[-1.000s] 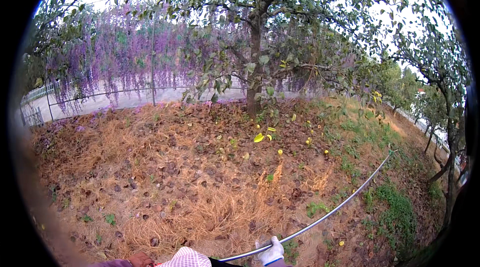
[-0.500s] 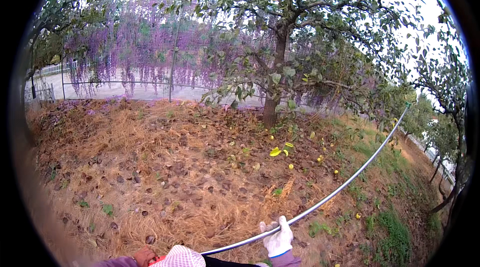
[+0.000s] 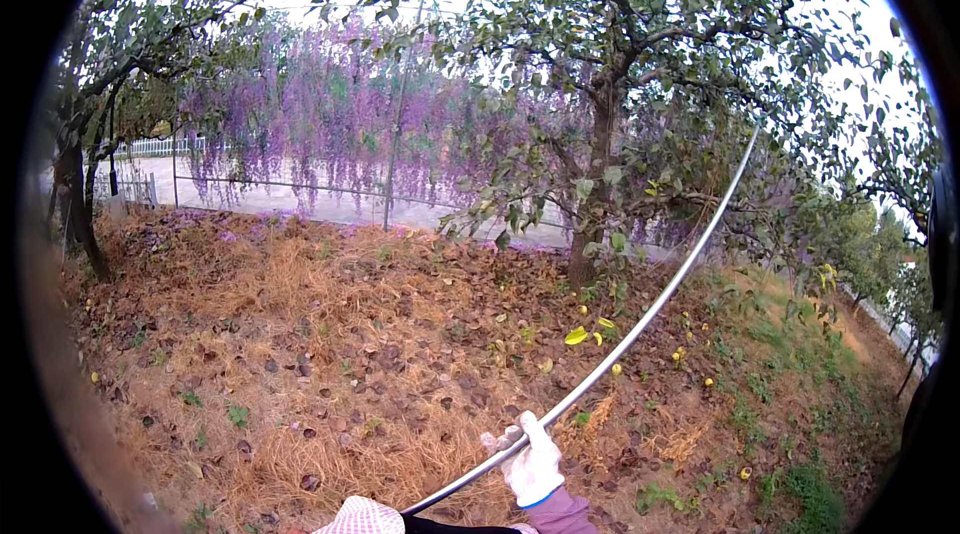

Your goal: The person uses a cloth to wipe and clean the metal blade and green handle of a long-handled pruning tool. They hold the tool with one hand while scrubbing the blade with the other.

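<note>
Before me: one slope (image 3: 350,364) of straw-brown dry grass and fallen leaves; one green-leaved tree (image 3: 604,139), brown-trunked; one curtain of hanging purple blossoms (image 3: 320,114), behind the trunk; one long, slender silver metal pole (image 3: 640,329), which slants up rightward from low down, its tip against the tree's foliage; my right hand (image 3: 533,464), white-gloved, fingers wrapped round the pole's lower part; my left hand, out of view, its fingers' state I cannot tell; one pink-and-white checked cloth (image 3: 362,517), below; small round yellow fruits (image 3: 708,382), on the slope.
</note>
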Demonstrator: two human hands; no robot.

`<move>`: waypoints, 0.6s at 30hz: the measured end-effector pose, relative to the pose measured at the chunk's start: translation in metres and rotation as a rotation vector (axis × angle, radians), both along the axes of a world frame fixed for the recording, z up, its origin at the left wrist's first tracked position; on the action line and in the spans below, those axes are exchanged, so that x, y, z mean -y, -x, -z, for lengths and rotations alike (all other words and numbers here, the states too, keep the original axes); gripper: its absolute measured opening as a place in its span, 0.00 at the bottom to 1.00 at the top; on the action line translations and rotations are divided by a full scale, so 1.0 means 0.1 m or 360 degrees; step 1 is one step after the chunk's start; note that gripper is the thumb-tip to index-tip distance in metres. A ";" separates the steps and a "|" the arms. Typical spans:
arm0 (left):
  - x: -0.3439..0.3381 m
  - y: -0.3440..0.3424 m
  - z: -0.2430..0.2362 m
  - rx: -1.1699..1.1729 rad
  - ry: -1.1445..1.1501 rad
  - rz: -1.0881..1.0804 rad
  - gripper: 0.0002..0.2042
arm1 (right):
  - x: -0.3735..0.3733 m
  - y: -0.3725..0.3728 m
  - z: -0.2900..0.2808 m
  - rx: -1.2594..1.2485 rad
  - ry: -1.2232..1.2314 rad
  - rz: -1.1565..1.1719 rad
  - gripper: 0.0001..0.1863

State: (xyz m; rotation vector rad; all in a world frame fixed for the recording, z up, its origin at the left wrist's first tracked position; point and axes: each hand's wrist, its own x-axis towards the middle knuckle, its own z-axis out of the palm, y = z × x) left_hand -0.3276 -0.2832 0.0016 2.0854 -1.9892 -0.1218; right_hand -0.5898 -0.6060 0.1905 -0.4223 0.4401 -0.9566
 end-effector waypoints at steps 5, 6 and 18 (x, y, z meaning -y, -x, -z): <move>0.36 0.43 -0.08 0.0015 -0.0078 -0.0305 0.10 | -0.01 0.00 -0.12 0.0029 0.0021 -0.0094 0.05; 0.44 0.52 -0.10 0.0024 -0.0101 -0.0366 0.10 | 0.01 0.02 -0.12 -0.0014 0.0034 -0.0091 0.04; 1.35 1.29 -0.26 0.0237 -0.0237 -0.0890 0.09 | 0.10 0.27 -0.56 -0.0056 0.0382 -0.0192 0.06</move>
